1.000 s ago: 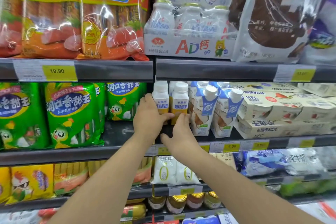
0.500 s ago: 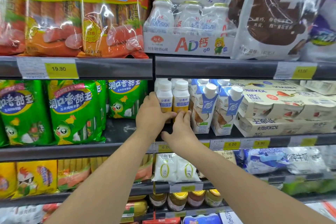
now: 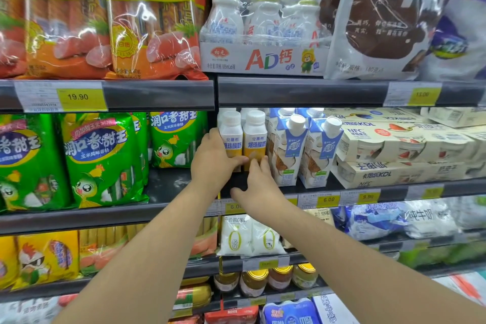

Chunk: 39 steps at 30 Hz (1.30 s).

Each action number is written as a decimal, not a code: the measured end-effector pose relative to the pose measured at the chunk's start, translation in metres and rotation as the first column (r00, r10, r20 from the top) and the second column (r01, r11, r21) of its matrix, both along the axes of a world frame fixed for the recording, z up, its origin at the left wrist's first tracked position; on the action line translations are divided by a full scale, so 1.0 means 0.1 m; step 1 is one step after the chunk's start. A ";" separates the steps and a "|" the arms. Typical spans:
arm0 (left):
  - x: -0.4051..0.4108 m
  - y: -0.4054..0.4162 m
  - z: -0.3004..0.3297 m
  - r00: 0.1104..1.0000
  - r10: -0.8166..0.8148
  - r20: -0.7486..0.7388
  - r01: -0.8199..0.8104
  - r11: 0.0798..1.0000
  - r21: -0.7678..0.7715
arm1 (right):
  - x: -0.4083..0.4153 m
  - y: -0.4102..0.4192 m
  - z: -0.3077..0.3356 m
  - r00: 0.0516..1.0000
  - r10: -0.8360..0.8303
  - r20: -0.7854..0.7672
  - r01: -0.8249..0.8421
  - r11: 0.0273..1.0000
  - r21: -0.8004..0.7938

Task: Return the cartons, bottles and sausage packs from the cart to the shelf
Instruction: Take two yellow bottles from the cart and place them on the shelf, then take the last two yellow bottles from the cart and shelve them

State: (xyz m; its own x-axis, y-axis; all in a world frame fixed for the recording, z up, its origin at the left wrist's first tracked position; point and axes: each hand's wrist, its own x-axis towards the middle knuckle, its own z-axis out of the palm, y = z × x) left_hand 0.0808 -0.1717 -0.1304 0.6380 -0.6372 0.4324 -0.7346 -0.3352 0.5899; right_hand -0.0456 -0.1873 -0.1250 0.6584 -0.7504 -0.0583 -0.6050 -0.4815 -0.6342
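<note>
Two white-and-yellow yogurt bottles stand side by side at the front of the middle shelf [image 3: 184,187]. My left hand [image 3: 214,159] grips the left bottle [image 3: 231,134] low on its body, thumb across the front. My right hand [image 3: 259,184] reaches up with straight fingers whose tips touch the base of the right bottle [image 3: 254,137]. More of the same bottles stand behind them. Blue-and-white cartons [image 3: 288,150] stand just to the right. Green sausage packs [image 3: 100,160] fill the shelf to the left.
Orange sausage packs [image 3: 152,21] and a bottle multipack [image 3: 263,37] sit on the shelf above. Flat cream boxes [image 3: 405,155] are stacked at the right. Lower shelves hold milk pouches [image 3: 247,237], jars [image 3: 253,281] and yellow packs [image 3: 47,258]. A bare gap of shelf lies left of the bottles.
Both bottles have come forward to the shelf front and closer together. My right hand has dropped from the right bottle's body to its base.
</note>
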 end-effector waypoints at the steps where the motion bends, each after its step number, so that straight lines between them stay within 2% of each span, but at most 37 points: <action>1: 0.00 0.00 0.00 1.000 -0.004 -0.007 0.004 1.000 -0.003 | -0.02 0.01 0.00 1.000 0.010 0.018 -0.010 1.000 -0.017; 9: -0.09 0.22 0.02 0.998 0.013 -0.064 -0.008 0.998 0.068 | -0.36 0.15 0.01 0.997 0.036 0.062 -0.026 0.987 -0.160; 13: -0.32 0.53 0.15 0.996 0.060 0.062 -0.070 0.980 0.186 | -0.71 0.25 0.09 0.995 0.094 0.007 -0.090 0.971 -0.223; 15: -0.59 0.66 0.23 0.981 -0.069 0.179 0.030 0.977 0.212 | -0.97 0.24 0.08 0.995 0.096 -0.039 -0.103 0.958 -0.266; 17: -0.95 0.70 0.28 0.930 -0.261 0.259 0.183 0.940 0.288 | -1.30 0.19 0.04 0.994 0.042 -0.105 -0.072 0.951 -0.299; 19: -1.38 0.62 0.31 0.852 -0.426 0.303 0.285 0.864 0.415 | -1.74 0.11 0.00 0.984 -0.027 -0.175 -0.033 0.943 -0.330; 22: -2.07 0.37 0.24 0.742 -0.599 0.303 0.295 0.696 0.655 | -2.56 -0.04 -0.05 0.951 -0.130 -0.281 0.013 0.924 -0.383; 24: -2.55 0.20 0.13 0.697 -0.664 0.271 0.296 0.611 0.734 | -3.20 -0.11 -0.07 0.913 -0.218 -0.344 0.056 0.904 -0.424; 27: -3.32 0.00 0.00 0.635 -0.732 0.247 0.321 0.540 0.778 | -4.20 -0.12 -0.13 0.856 -0.342 -0.386 0.140 0.874 -0.464; 32: -4.64 -0.22 -0.09 0.523 -0.823 0.222 0.407 0.470 0.783 | -5.78 0.06 -0.25 0.728 -0.519 -0.449 0.337 0.840 -0.424; 39: -6.28 -0.51 -0.08 0.309 -0.929 0.202 0.501 0.339 0.796 | -7.38 0.33 -0.30 0.575 -0.703 -0.420 0.565 0.712 -0.418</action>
State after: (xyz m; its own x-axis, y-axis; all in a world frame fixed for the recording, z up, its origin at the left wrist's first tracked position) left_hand -0.5470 -0.2224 -0.1381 -0.4717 -0.8718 -0.1320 -0.8717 0.4837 -0.0792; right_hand -0.7836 -0.1542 -0.1553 -0.0799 -0.9968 -0.0095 -0.9952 0.0803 -0.0554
